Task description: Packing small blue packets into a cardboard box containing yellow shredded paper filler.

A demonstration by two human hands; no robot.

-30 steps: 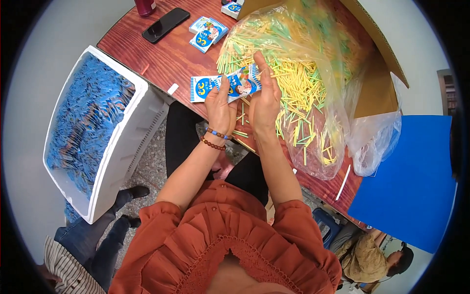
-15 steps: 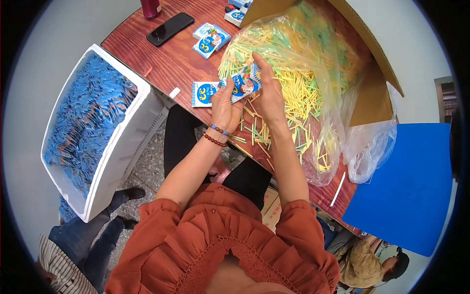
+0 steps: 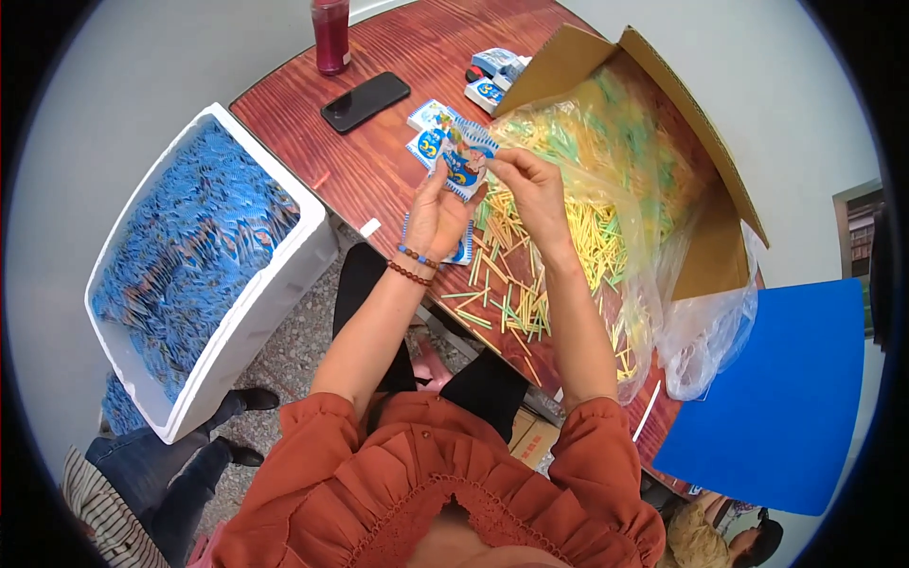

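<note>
A small blue-and-white printed packet (image 3: 467, 163) is held up above the table's near side. My left hand (image 3: 439, 220) grips it from below, thumb on its left edge. At the packet's right edge the thumb and fingers of my right hand (image 3: 538, 194) are pinched together; whether anything else is between them is too small to tell. Another packet (image 3: 463, 248) lies on the table, partly hidden by my left hand. Just behind the held one, more packets (image 3: 426, 144) lie overlapped. Short yellow and green sticks (image 3: 507, 298) are strewn beside my right wrist.
A clear plastic bag (image 3: 644, 189) of sticks spills from a cardboard box (image 3: 734, 204) at right. At left stands a white foam box (image 3: 317, 222) full of blue packets. A phone (image 3: 365, 101), red bottle (image 3: 330, 38) and blue board (image 3: 772, 388) are around; other people appear at the lower corners.
The held packet has turned more upright and is now over the overlapped packets. My right hand's stretched fingers have closed to a pinch at its edge. The whole view has shifted.
</note>
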